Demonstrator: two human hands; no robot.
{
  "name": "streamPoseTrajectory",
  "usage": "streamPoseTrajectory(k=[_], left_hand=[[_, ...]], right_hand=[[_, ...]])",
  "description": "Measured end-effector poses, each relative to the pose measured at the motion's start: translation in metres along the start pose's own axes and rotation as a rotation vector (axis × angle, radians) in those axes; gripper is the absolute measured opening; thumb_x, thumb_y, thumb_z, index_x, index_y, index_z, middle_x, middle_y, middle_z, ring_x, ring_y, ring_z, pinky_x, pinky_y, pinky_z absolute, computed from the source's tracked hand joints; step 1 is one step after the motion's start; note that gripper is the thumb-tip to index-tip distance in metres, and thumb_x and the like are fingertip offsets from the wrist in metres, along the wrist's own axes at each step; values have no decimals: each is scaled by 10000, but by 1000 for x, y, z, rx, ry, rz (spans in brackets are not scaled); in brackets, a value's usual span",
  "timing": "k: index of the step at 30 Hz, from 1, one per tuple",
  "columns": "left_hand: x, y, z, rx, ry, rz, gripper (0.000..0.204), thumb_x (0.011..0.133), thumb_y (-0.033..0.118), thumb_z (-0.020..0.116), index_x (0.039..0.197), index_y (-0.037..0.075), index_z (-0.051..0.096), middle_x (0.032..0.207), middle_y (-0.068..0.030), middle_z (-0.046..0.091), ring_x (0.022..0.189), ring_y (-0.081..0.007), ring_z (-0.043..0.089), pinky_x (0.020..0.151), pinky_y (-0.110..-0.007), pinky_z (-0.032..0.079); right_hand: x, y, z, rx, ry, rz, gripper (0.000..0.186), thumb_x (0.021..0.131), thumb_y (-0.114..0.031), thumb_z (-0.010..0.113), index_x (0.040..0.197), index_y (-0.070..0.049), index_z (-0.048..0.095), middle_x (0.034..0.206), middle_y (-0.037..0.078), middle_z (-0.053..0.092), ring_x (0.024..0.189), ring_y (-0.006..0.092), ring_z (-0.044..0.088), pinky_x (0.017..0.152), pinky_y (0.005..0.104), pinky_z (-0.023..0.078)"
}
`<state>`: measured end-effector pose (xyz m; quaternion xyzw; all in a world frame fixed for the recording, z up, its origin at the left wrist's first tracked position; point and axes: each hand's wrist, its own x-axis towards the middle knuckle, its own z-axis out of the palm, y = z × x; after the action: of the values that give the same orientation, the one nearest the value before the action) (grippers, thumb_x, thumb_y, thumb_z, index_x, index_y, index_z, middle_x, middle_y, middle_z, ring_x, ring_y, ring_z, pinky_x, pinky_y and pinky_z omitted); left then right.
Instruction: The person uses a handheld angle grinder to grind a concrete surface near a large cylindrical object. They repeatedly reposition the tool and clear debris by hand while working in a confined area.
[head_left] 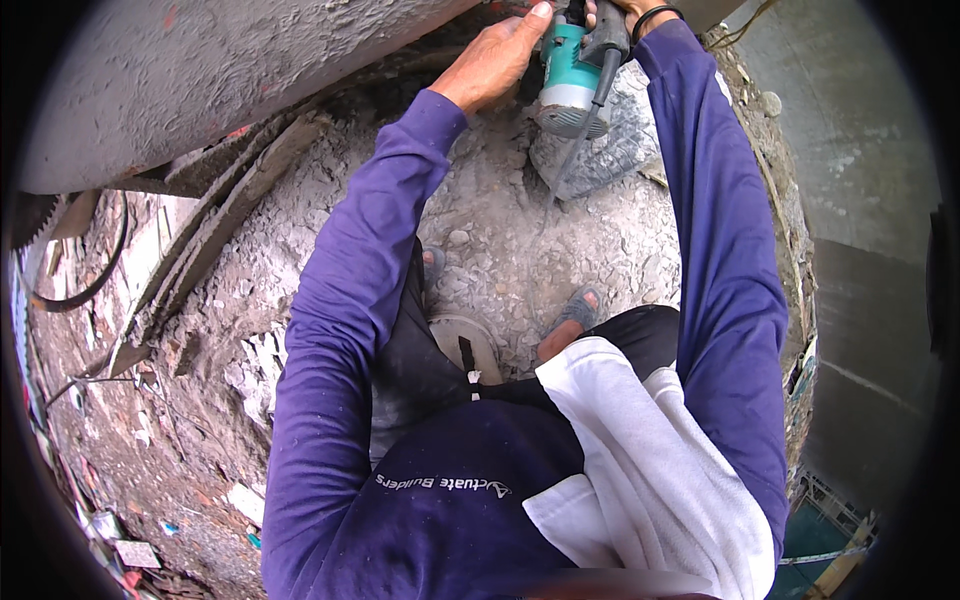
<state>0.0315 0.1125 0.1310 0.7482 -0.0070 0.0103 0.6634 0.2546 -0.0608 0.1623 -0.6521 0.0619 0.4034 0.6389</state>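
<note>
My right hand (640,14) grips the top of a teal and black power tool (568,75) with a round grey base and a black cord. My left hand (495,62) is at the tool's left side, thumb tip near its top; its other fingers are mostly hidden, so their grip is unclear. The tool is beside a rough grey concrete beam or pipe (230,70), above a grey lump (620,150) on the rubble ground. A white cloth (640,450) lies over my right thigh and lap.
My sandalled feet (570,320) rest on dusty, broken rubble. A pale rounded object (455,340) is between my legs. Boards (215,230), a toothed blade (28,215), a dark curved strip (90,295) and debris lie left. A grey concrete surface (860,280) runs along the right.
</note>
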Motion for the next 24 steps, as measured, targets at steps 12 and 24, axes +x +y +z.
streamPoseTrajectory(k=[12, 24], left_hand=[[1, 10, 2, 121, -69, 35, 953, 992, 802, 460, 1482, -6, 576, 1428, -214, 626, 1333, -320, 591, 1135, -427, 441], [6, 6, 25, 228, 128, 182, 1003, 900, 797, 630, 1442, -46, 593, 1334, -268, 670, 1269, -349, 647, 1088, -435, 484]], right_hand=[[17, -8, -16, -28, 77, -33, 196, 1041, -201, 597, 984, -15, 616, 736, 136, 697, 570, 300, 679, 533, 433, 607], [24, -4, -21, -34, 56, -72, 226, 1059, -259, 598, 967, -53, 615, 678, 111, 666, 514, 273, 631, 491, 408, 567]])
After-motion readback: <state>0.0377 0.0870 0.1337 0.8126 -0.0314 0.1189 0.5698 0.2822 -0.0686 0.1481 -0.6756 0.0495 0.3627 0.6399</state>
